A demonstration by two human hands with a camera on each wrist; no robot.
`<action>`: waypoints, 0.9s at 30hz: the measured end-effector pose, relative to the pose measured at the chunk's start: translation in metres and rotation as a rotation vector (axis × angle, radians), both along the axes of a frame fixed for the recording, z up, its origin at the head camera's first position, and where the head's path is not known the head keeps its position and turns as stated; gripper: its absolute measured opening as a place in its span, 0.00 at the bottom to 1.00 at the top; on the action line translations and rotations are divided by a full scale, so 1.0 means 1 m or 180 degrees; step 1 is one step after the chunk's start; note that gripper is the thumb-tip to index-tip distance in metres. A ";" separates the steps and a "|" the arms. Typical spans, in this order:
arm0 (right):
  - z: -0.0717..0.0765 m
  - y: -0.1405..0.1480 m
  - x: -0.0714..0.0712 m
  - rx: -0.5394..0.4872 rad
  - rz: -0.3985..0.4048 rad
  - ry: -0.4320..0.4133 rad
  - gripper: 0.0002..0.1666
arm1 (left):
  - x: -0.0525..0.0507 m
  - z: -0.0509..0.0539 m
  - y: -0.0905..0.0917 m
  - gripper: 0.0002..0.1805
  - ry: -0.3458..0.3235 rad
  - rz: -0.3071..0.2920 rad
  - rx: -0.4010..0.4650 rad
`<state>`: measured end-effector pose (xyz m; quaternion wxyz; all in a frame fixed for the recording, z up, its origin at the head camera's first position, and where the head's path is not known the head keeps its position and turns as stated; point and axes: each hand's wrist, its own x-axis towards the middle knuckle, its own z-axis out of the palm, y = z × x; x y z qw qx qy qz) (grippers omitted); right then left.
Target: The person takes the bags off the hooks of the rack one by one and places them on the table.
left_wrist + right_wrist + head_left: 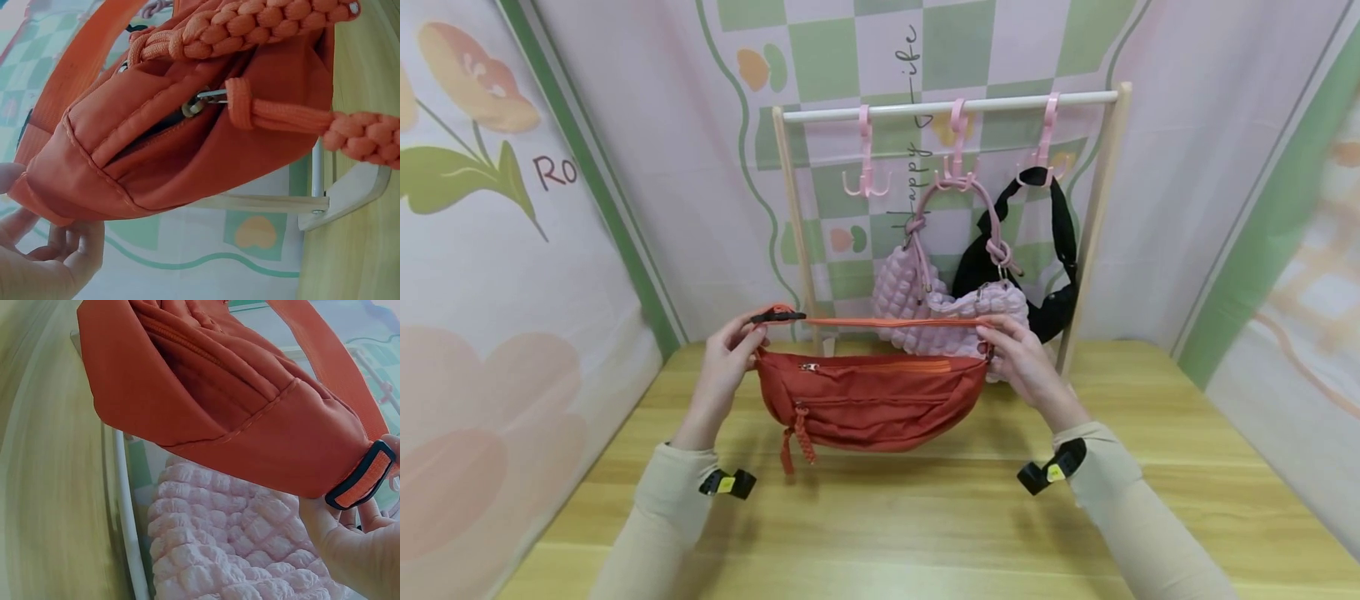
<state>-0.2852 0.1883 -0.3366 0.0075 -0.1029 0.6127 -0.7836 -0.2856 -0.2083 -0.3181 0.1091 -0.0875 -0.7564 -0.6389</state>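
Observation:
An orange-red waist bag [872, 404] hangs above the table between my two hands, its orange strap [887, 322] stretched level over the zipped top. My left hand [727, 354] pinches the bag's left end beside a black buckle [778, 317]. The other end is pinched by my right hand [1021, 360], near the black strap slider [361, 476] seen in the right wrist view. Two braided zipper pulls dangle at the bag's left; the left wrist view shows one braided pull [365, 134] up close, on a partly unzipped pocket.
Behind the bag stands a rack with a white rail [917, 108] and wooden posts. Its left pink hook [867, 167] holds nothing. A puffy pink bag [898, 283] hangs from the middle hook, a black bag [1062, 233] from the right one. Wooden tabletop [880, 533] lies below.

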 end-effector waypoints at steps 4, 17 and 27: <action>-0.002 -0.002 -0.001 0.0080 0.0023 -0.0058 0.02 | 0.001 -0.001 -0.003 0.20 -0.0103 -0.0027 0.0069; -0.011 -0.013 -0.007 0.0414 -0.0043 -0.0185 0.04 | 0.003 -0.008 -0.019 0.24 -0.0332 0.0043 -0.0275; -0.024 -0.024 -0.011 0.0714 -0.0006 -0.0297 0.08 | 0.006 -0.018 -0.035 0.33 -0.0576 0.0102 -0.0462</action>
